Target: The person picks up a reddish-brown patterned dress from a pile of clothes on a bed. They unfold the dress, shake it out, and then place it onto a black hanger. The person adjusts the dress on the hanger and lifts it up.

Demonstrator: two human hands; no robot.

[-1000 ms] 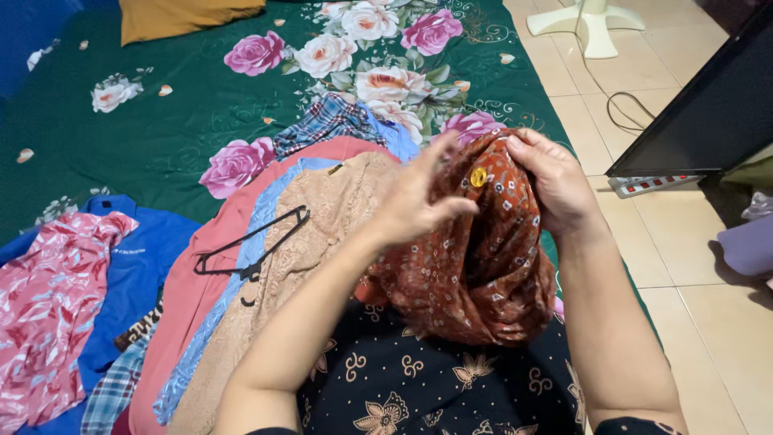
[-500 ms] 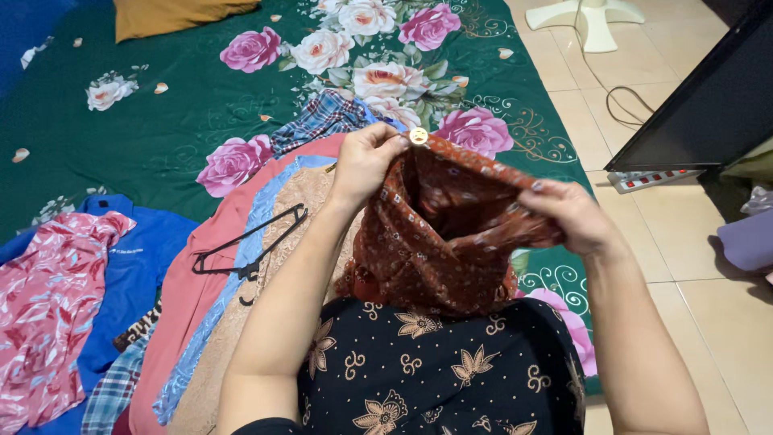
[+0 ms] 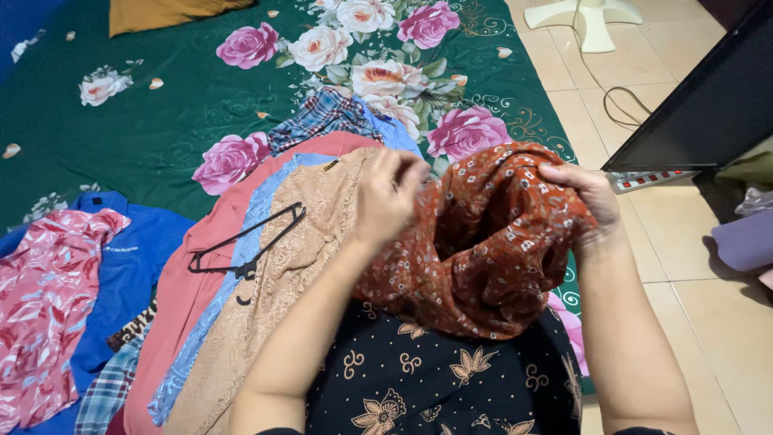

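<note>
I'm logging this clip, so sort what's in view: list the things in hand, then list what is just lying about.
In hand:
- rust-red patterned garment, bunched up
- left hand, gripping its edge
- right hand, gripping its other side

Lying about:
- black hanger on the beige lace garment
- blue shirt
- pink patterned garment
- green floral sheet
- white power strip

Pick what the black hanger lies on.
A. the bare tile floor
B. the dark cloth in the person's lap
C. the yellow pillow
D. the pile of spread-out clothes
D: the hanger rests across the tan lace garment and the light blue one in the pile on the green floral sheet.
</note>
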